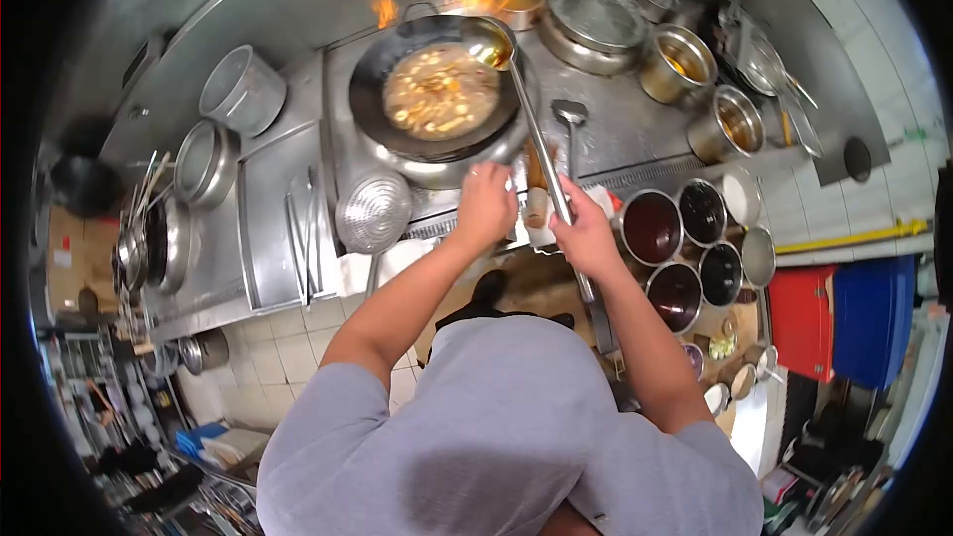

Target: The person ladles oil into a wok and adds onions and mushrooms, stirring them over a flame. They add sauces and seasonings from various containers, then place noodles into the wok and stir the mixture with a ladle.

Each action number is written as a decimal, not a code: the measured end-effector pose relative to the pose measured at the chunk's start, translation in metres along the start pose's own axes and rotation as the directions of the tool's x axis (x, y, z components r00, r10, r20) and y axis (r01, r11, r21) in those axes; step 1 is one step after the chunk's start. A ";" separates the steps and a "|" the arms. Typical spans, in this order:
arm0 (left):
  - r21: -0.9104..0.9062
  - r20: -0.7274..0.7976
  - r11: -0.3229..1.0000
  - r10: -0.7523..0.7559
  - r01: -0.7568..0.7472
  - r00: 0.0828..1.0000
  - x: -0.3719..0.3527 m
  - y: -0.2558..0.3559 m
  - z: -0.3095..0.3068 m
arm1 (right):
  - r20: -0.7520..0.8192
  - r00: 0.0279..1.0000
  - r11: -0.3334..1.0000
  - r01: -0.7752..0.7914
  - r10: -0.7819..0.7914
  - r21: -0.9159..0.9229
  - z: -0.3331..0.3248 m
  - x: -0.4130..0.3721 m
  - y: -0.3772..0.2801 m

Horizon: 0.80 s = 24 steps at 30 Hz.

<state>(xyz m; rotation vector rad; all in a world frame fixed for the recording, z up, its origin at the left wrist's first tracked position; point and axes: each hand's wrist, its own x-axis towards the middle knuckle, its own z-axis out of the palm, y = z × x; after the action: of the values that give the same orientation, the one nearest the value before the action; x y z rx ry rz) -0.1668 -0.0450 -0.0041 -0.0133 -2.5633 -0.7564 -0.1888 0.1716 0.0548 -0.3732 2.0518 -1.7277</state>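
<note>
My right hand (586,234) is wrapped around the long handle of a metal ladle (533,119). The ladle's bowl, with yellowish liquid in it, is over the right far rim of a dark wok (369,104). Inside the wok, a brown broth (442,89) holds pale, chunky pieces. At the stove's front, just below the wok, my left hand (486,206) has its fingers curled; whatever they grip is hidden. A perforated skimmer (374,211) lies left of that hand, and a metal spatula (570,114) rests beyond my right hand.
Flames (467,0) rise behind the wok. Metal pots (678,63) and a lidded pan (596,15) stand at the back right. Several containers of dark sauce (651,226) sit at the right. A clear bucket (242,91) and tongs (310,228) are at the left.
</note>
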 end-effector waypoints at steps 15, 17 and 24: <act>0.131 0.121 0.988 -0.095 0.079 0.988 0.029 -0.120 -0.024 | 0.559 0.806 0.066 -0.579 0.194 0.813 0.073 0.100 -0.054; 0.108 0.131 0.991 -0.092 0.078 0.987 0.029 -0.124 -0.021 | 0.531 0.827 0.174 -0.559 0.184 0.811 0.069 0.092 -0.059; 0.065 0.051 0.997 -0.043 0.040 0.998 0.026 -0.130 -0.018 | 0.357 0.900 0.623 -0.431 0.248 0.652 0.076 0.074 -0.095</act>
<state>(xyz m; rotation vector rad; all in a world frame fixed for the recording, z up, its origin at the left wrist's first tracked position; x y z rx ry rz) -0.2001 -0.1674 -0.0459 0.0411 -2.6440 -0.6971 -0.2225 0.0535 0.1268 0.0777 1.0346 -1.9502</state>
